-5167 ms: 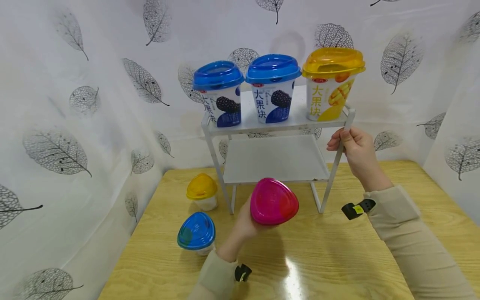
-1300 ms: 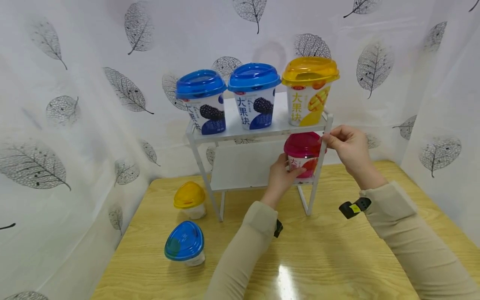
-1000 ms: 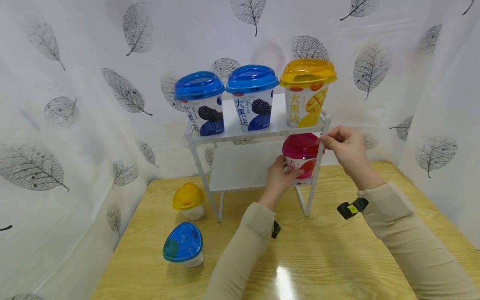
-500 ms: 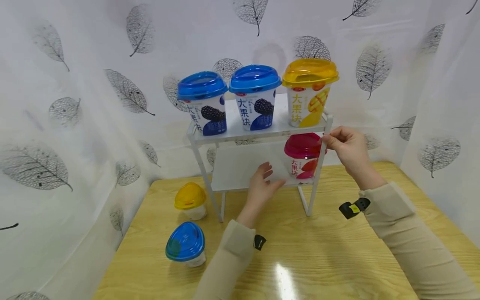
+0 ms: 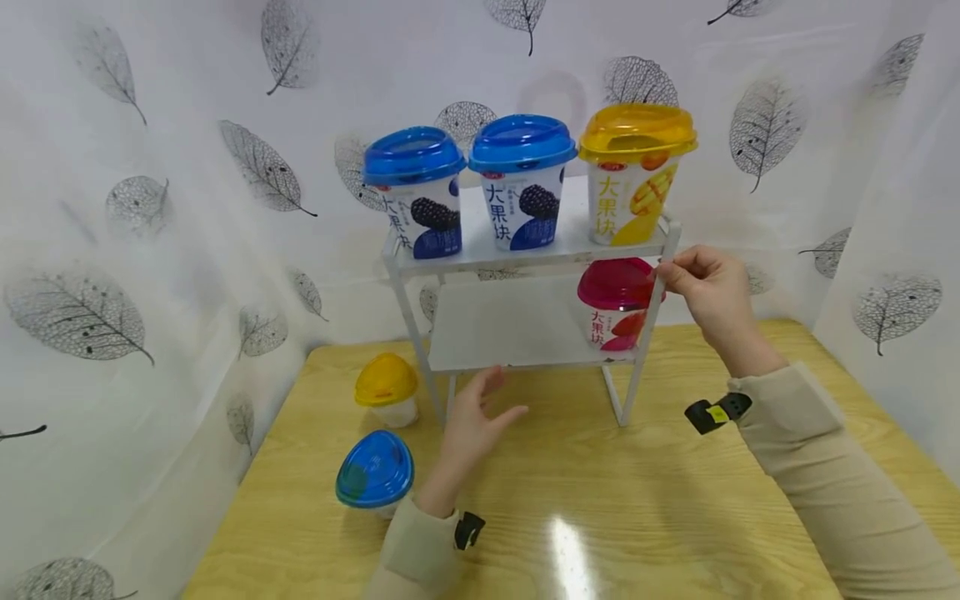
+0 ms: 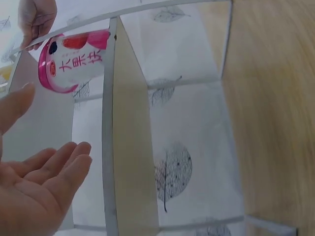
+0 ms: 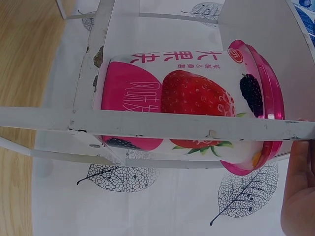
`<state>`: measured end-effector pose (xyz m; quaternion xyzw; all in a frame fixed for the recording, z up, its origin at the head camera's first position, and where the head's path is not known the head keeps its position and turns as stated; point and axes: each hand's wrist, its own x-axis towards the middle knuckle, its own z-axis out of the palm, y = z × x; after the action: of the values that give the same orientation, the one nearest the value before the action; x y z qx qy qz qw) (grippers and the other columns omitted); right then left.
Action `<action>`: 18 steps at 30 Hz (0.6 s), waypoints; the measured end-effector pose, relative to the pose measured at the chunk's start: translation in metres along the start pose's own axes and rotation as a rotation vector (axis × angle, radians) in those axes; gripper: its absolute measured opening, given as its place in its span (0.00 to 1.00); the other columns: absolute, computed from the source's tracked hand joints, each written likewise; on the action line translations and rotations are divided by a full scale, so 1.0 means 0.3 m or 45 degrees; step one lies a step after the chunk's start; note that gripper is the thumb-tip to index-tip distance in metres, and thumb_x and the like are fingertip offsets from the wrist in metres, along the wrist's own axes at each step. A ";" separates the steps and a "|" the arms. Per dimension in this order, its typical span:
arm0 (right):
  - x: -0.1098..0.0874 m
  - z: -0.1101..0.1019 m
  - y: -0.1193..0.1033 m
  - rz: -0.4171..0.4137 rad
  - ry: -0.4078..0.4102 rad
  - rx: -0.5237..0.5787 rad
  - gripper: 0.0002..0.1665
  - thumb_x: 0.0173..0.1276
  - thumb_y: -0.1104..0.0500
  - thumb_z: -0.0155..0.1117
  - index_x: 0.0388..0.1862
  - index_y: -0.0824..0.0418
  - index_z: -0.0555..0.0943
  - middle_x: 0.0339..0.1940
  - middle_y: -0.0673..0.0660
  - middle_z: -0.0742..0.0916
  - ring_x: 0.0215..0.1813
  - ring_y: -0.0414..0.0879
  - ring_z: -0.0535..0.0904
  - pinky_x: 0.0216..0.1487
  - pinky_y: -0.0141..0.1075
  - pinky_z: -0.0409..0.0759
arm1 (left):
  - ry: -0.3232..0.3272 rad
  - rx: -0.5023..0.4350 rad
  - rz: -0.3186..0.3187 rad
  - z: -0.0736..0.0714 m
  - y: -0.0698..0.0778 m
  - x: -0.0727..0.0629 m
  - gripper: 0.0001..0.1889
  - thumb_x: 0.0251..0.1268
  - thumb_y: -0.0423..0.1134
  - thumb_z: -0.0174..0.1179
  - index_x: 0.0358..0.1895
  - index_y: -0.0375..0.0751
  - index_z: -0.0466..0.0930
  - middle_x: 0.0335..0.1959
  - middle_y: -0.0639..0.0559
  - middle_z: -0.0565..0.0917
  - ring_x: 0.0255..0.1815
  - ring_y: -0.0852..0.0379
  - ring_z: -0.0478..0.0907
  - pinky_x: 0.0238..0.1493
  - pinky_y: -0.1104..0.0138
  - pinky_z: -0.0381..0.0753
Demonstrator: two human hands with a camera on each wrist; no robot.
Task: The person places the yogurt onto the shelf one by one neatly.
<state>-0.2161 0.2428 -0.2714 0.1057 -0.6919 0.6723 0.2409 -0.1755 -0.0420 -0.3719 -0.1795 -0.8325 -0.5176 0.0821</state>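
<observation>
My left hand (image 5: 471, 425) is held in front of the rack, thumb and fingers spread, with nothing in it. With fingertips and thumb my right hand (image 5: 712, 292) pinches the right front post of the white two-tier rack (image 5: 517, 367). A strawberry yogurt cup (image 5: 617, 312) with a pink lid stands upright at the right end of the lower shelf. Its strawberry print shows large behind the post in the right wrist view. On the upper shelf are two blue-lidded blackberry yogurt cups (image 5: 426, 217) (image 5: 527, 204) and a yellow-lidded mango yogurt cup (image 5: 633, 196).
On the wooden table (image 5: 525, 533), left of the rack, stand a yellow-lidded cup (image 5: 386, 383) and a blue-lidded cup (image 5: 377, 471). The left forearm partly covers the blue-lidded one. A white sheet (image 5: 187, 250) with leaf prints hangs behind and at the sides.
My left hand carried the pink-lidded yogurt cup onto the lower shelf at the right, let go, and drew back left and down. My right hand keeps its hold on the rack post.
</observation>
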 end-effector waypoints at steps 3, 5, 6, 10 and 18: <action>0.000 -0.001 0.000 0.001 -0.016 0.048 0.07 0.58 0.69 0.59 0.21 0.63 0.79 0.19 0.49 0.82 0.23 0.39 0.75 0.33 0.24 0.75 | 0.016 0.074 0.054 -0.051 -0.023 -0.042 0.27 0.49 0.38 0.65 0.53 0.32 0.69 0.49 0.42 0.76 0.50 0.48 0.72 0.46 0.57 0.73; -0.001 0.002 -0.001 -0.003 -0.024 0.070 0.07 0.58 0.69 0.59 0.22 0.63 0.79 0.19 0.49 0.82 0.23 0.39 0.76 0.33 0.24 0.75 | 0.051 0.167 0.106 -0.104 -0.035 -0.073 0.23 0.50 0.37 0.65 0.50 0.33 0.72 0.46 0.43 0.78 0.46 0.49 0.74 0.44 0.57 0.75; -0.002 0.004 -0.001 -0.007 -0.030 0.078 0.08 0.59 0.69 0.59 0.22 0.63 0.79 0.19 0.49 0.82 0.22 0.39 0.76 0.33 0.24 0.75 | 0.077 0.219 0.123 -0.135 -0.038 -0.089 0.20 0.50 0.37 0.64 0.48 0.33 0.74 0.44 0.43 0.79 0.45 0.50 0.75 0.42 0.57 0.75; -0.004 0.006 -0.003 -0.011 -0.038 0.106 0.08 0.59 0.69 0.58 0.22 0.62 0.79 0.20 0.49 0.82 0.22 0.39 0.76 0.33 0.24 0.75 | 0.232 0.449 0.085 -0.258 -0.051 -0.156 0.15 0.50 0.36 0.65 0.41 0.34 0.78 0.37 0.45 0.81 0.38 0.51 0.77 0.36 0.58 0.77; -0.002 -0.002 0.004 0.002 -0.031 0.136 0.05 0.58 0.68 0.59 0.24 0.64 0.80 0.21 0.49 0.82 0.24 0.39 0.76 0.34 0.23 0.75 | 0.293 0.876 -0.317 -0.377 -0.086 -0.262 0.21 0.56 0.52 0.58 0.41 0.36 0.79 0.40 0.43 0.79 0.41 0.46 0.74 0.38 0.53 0.75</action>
<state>-0.2160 0.2434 -0.2728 0.1260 -0.6582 0.7071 0.2259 -0.1185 -0.1700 -0.3678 0.0203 -0.9584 -0.2307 0.1670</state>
